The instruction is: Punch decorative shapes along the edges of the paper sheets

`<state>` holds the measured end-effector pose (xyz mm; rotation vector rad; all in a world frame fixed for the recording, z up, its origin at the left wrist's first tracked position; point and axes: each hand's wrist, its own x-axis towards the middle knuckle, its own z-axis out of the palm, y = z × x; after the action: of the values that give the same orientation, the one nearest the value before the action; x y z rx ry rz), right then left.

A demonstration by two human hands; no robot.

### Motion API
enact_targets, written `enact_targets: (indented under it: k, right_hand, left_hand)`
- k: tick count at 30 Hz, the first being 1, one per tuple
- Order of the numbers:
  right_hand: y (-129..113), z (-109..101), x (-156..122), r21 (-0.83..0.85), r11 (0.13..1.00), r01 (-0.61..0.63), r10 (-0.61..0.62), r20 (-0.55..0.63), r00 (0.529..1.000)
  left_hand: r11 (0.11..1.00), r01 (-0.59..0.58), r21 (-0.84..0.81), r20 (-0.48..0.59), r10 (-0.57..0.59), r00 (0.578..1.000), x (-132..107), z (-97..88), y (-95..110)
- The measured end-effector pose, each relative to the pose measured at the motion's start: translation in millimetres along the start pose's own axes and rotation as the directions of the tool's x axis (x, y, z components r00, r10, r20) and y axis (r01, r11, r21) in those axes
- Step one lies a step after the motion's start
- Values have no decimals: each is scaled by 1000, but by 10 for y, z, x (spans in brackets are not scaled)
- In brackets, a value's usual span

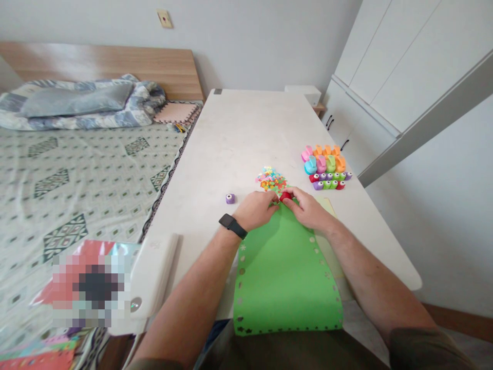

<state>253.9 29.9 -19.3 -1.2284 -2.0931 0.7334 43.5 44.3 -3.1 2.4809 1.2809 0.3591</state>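
A green sheet of paper or foam (pixel 287 277) with small shapes punched along its edges lies over the table's near edge and hangs toward me. My right hand (pixel 304 206) is closed around a small red craft punch (pixel 285 197) at the sheet's far edge. Beside it, my left hand (pixel 260 208) pinches the far edge of the sheet, with its fingertips partly hidden. Just beyond both hands is a heap of colourful punched-out shapes (pixel 271 179). A purple craft punch (pixel 230 198) stands apart, left of my left hand.
Larger lever punches (pixel 321 162) and rows of small punches (pixel 331 180) stand at the right of the white table (pixel 250 123). Yellowish paper (pixel 329 210) lies under my right forearm. A white device (pixel 154 277) sits at the left edge, near the bed (pixel 96 174).
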Motion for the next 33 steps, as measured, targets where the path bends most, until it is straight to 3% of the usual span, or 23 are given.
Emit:
enact_targets:
  k: [14,21,33]
  right_hand:
    - [-27,-1,1,62,995,-73,74,-4,997]
    - [41,20,5,136,981,-138,146,-57,988]
    - [150,64,14,244,959,-146,188,-159,969]
  left_hand:
    - [1000,-12,-12,-9,12,1000,13,32,-25]
    - [999,-28,-29,-9,28,1000,7,48,-36]
    - [999,-5,-35,-25,4,1000,0,26,-3]
